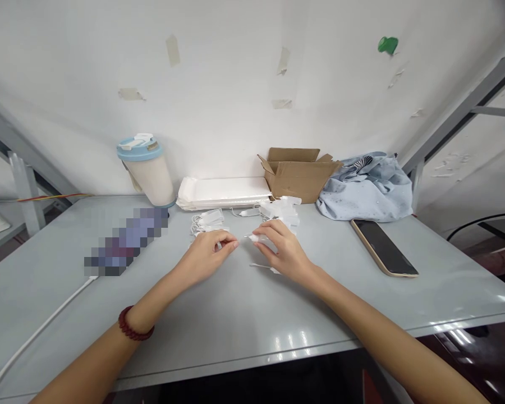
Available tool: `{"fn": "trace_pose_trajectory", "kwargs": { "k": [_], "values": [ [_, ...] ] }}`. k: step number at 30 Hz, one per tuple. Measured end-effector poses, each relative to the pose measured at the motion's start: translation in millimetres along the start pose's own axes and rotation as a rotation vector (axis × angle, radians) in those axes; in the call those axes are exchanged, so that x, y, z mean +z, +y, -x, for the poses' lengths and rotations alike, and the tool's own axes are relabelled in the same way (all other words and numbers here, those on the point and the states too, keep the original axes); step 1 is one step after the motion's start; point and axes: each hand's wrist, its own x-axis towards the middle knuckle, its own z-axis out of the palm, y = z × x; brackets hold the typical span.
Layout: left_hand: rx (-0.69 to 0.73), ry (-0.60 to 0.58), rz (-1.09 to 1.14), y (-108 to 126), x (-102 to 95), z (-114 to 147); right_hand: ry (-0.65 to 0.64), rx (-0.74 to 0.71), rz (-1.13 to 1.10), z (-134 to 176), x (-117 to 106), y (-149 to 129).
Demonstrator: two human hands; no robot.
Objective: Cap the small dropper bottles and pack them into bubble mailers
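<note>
R hand (287, 251) pinched on sm. wht piece (255, 238).

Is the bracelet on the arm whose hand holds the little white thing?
No, the bracelet circles the left wrist, while the right hand pinches the small white piece.

Gry counter (219, 331), wht wall (219, 123)

Wall rises beyond the hands (198, 257), w/ tape scraps (173, 50) & a sm. grn knob (388, 45) high to their R. Gry metal bars (458, 109) slant up far L & R of them. Counter's shiny, w/ light refl. (292, 339) betw. them & front edge.
</note>
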Motion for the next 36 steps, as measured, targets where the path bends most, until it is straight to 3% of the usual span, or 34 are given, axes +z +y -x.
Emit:
{"fn": "trace_pose_trajectory", "kwargs": {
  "k": [16, 36],
  "values": [
    [-0.222, -0.033, 0.477, 3, 4.4, 0, -0.04, -0.038, -0.084, -2, -4, -10],
    [-0.241, -0.013, 0.435, 5, 4.4, 2, -0.052, -0.04, -0.098, -1, -3, -12]
  ]
}}
